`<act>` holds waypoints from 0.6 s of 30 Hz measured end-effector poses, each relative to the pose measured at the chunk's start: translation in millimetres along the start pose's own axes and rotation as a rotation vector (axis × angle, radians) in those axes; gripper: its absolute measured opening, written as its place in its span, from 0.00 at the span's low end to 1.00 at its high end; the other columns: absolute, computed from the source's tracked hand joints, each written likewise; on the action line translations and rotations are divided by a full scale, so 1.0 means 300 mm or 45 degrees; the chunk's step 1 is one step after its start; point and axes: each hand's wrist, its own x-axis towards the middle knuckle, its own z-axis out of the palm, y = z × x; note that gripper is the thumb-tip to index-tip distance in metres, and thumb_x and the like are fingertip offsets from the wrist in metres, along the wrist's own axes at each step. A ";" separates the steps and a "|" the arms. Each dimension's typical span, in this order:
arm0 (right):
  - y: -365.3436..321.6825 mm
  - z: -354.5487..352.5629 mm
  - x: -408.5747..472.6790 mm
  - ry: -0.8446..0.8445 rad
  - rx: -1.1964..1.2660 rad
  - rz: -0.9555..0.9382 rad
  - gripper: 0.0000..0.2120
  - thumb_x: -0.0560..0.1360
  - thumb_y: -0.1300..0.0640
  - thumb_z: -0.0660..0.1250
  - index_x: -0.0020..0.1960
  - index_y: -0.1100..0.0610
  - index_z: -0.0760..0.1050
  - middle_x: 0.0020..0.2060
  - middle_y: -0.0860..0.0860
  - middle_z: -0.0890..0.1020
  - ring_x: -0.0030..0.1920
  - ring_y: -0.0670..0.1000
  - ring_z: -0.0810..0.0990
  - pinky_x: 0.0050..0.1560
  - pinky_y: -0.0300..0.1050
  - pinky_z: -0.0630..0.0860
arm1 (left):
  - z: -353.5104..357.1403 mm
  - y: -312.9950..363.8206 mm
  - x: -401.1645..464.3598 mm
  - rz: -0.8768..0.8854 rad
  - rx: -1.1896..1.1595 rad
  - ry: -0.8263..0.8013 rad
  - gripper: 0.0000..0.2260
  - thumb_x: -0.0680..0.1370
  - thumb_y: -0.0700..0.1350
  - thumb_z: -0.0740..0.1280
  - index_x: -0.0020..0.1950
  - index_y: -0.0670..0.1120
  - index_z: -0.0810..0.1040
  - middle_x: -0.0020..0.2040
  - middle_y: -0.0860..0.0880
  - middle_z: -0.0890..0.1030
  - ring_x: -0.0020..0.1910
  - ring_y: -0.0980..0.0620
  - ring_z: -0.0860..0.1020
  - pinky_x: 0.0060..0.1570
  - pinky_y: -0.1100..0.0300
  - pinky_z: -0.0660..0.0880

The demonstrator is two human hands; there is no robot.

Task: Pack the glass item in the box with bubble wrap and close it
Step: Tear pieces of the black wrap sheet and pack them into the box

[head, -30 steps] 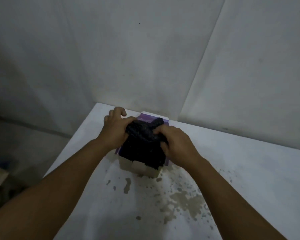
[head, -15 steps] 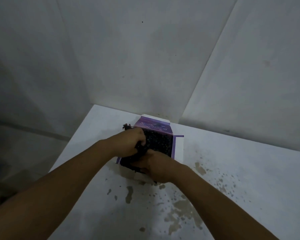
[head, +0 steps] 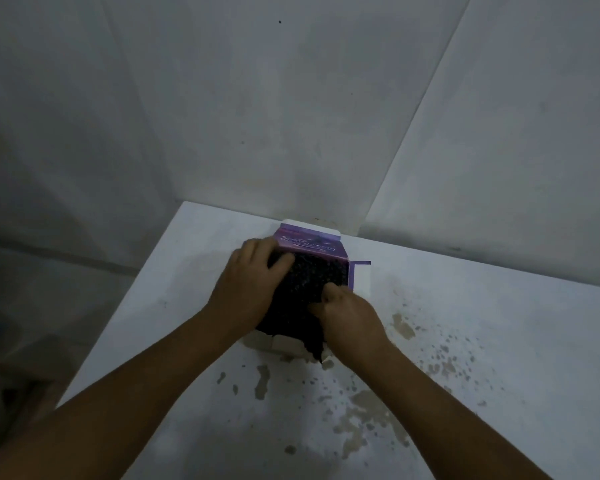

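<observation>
White stained table (head: 465,341) bears your purple box (head: 310,244); left hand (head: 248,284) at nine o'clock presses dark bubble wrap (head: 309,285) with fingers together; right hand (head: 350,320) at five pinches it.

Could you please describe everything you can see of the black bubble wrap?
The black bubble wrap is a dark, bumpy sheet bunched in the open purple box. Its near edge spills over the box's front. The left hand presses on its left side; the right hand grips its right part. Whatever it wraps is hidden.
</observation>
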 end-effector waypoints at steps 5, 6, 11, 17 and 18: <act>-0.026 0.058 -0.026 -0.139 0.133 -0.074 0.08 0.78 0.60 0.60 0.55 0.59 0.75 0.47 0.57 0.79 0.43 0.55 0.78 0.37 0.43 0.64 | 0.006 0.034 -0.027 -0.173 -0.405 -0.190 0.24 0.77 0.46 0.66 0.72 0.45 0.68 0.63 0.41 0.76 0.60 0.42 0.73 0.58 0.50 0.73; -0.025 0.068 -0.026 -0.167 0.121 -0.092 0.09 0.78 0.60 0.59 0.55 0.59 0.75 0.48 0.57 0.79 0.43 0.56 0.78 0.37 0.44 0.65 | 0.017 0.041 -0.017 -0.149 -0.422 -0.264 0.24 0.77 0.49 0.66 0.72 0.46 0.68 0.63 0.42 0.77 0.61 0.43 0.74 0.59 0.52 0.72; -0.069 0.054 -0.029 -0.120 -0.135 -0.133 0.14 0.53 0.51 0.80 0.25 0.51 0.75 0.23 0.49 0.75 0.24 0.46 0.62 0.20 0.37 0.46 | 0.067 0.066 0.058 -0.384 -0.378 -0.529 0.18 0.73 0.50 0.72 0.58 0.44 0.75 0.56 0.44 0.80 0.53 0.45 0.78 0.54 0.56 0.74; -0.027 0.119 -0.004 -0.045 0.016 -0.384 0.15 0.57 0.70 0.77 0.23 0.61 0.71 0.20 0.56 0.73 0.22 0.51 0.62 0.23 0.40 0.70 | 0.108 0.055 0.097 -0.437 -0.510 -0.691 0.23 0.72 0.46 0.74 0.64 0.42 0.71 0.58 0.44 0.78 0.56 0.44 0.77 0.58 0.54 0.75; -0.027 0.106 0.000 -0.088 0.082 -0.347 0.15 0.58 0.71 0.76 0.24 0.62 0.71 0.20 0.56 0.74 0.21 0.52 0.65 0.25 0.39 0.68 | 0.112 0.054 0.105 -0.430 -0.499 -0.724 0.23 0.73 0.46 0.73 0.64 0.41 0.71 0.58 0.43 0.78 0.56 0.44 0.77 0.58 0.53 0.75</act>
